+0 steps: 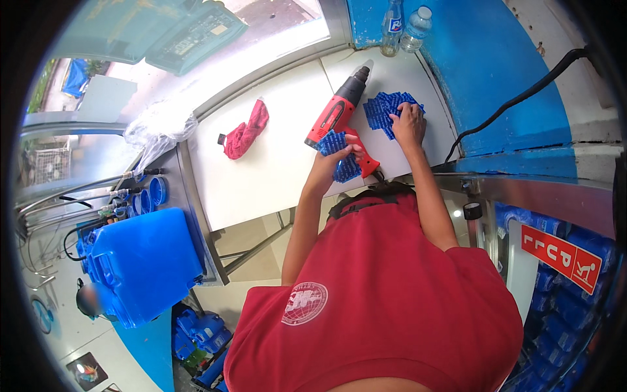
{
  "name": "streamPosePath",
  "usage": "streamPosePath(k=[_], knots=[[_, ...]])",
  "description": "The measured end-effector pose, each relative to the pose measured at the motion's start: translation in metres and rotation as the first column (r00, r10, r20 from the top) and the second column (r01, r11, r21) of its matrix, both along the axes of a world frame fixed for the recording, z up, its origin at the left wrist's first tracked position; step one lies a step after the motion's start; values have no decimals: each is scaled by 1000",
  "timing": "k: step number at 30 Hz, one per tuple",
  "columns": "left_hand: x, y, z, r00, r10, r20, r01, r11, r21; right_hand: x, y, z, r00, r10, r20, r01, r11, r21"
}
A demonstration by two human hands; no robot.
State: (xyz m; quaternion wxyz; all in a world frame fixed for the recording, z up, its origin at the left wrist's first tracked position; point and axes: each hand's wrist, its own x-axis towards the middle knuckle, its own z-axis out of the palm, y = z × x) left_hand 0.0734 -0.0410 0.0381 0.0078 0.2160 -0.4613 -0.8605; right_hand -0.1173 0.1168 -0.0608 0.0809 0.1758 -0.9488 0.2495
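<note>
My left hand [334, 157] is closed round a small bunch of blue printed plastic labels [347, 171], which fan out above and below the fingers. To its right, my right hand [409, 124] bends its fingers onto a loose pile of the same blue labels [380, 112] on the white table, pinching at the pile's right side. A red and black heat gun [334, 112] lies on the table, nozzle pointing away from me. Its handle passes just beside my left hand, and part of its body is hidden behind the held labels.
A crumpled red cloth [247, 134] lies left on the white table [274, 176]. A glass bottle [392, 29] and a clear plastic bottle [416, 29] stand at the far corner. A black cable [516, 98] runs along the blue wall. A large blue jug [147, 255] stands at left.
</note>
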Motion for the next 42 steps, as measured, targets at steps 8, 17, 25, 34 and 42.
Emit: streamPosePath(k=[8,17,25,34,42], knots=[[1,-4,2,1000,10,28,-11,999,36,-8,9,6,993,117,4,-115,980,-162],[6,-5,2,998,42,49,-45,997,56,-27,17,8,994,99,52,-66,898,-435],[1,-5,0,986,151,64,-157,983,91,-16,7,7,994,-79,75,73,994,78],[-1,-3,-1,986,166,29,-169,975,143,-23,-2,-1,996,72,57,-74,996,41],[-13,-10,-4,987,155,-31,-149,976,158,-17,-10,3,996,-38,-77,44,996,79]])
